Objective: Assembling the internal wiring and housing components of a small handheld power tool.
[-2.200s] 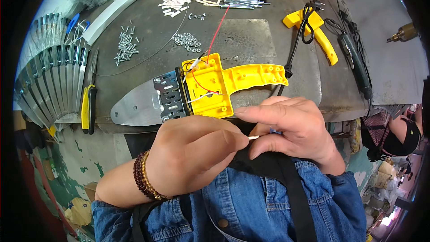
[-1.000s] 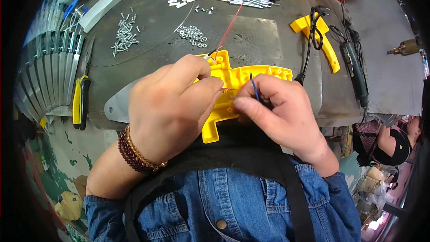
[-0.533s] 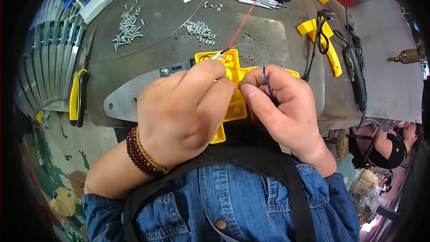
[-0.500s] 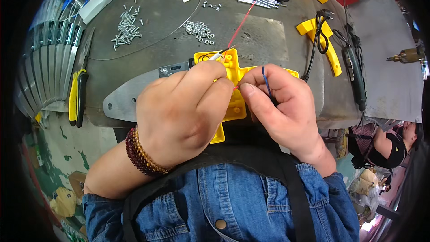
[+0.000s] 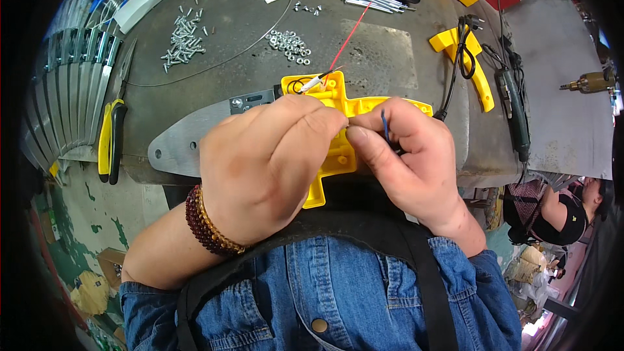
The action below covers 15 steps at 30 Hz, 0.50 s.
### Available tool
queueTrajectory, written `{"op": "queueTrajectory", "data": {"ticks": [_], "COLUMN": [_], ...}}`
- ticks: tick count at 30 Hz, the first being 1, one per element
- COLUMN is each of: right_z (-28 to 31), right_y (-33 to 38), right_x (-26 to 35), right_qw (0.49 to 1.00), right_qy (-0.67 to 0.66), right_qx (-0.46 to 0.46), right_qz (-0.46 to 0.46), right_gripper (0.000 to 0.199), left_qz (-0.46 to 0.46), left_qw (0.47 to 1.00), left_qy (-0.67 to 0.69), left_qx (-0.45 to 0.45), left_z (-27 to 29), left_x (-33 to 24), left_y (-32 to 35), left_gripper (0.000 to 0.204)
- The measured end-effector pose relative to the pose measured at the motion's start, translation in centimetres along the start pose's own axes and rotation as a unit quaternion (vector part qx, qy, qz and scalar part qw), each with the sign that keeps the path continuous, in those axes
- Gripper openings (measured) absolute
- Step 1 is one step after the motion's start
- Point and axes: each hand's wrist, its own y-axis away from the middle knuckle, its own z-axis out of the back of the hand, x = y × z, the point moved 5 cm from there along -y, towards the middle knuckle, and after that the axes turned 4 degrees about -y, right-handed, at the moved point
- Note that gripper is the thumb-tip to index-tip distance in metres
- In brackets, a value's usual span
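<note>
While pinched from both sides, cross-shaped yellow plastic housing (image 5: 338, 156).

light: bright, even daylight | shadows: soft | focus: sharp | edges: fisheye bend, black vignette

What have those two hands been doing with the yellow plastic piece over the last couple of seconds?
The left hand and right hand were pinching something near the body, off the yellow plastic housing. They moved up over it, and the right fingers now pinch a thin blue wire. The metal blade, red wire and screws stayed put.
</note>
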Motion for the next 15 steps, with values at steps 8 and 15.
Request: {"op": "queueTrajectory", "data": {"ticks": [8,15], "right_z": [1.0,1.2], "right_y": [-0.5,-0.5], "right_x": [1.8,2.0], "right_qw": [0.959,0.958], "right_qy": [0.217,0.203], "right_qx": [-0.043,0.083], "right_qz": [0.177,0.184], "right_gripper": [0.011,0.009], "left_qz": [0.07,0.093], "left_qw": [0.993,0.987], "left_qy": [0.07,0.071], "left_qx": [0.068,0.109], "left_z": [0.0,-0.1], "left_x": [-0.3,-0.2], "left_y": [-0.7,-0.9], "left_gripper": [0.015,0.015]}}
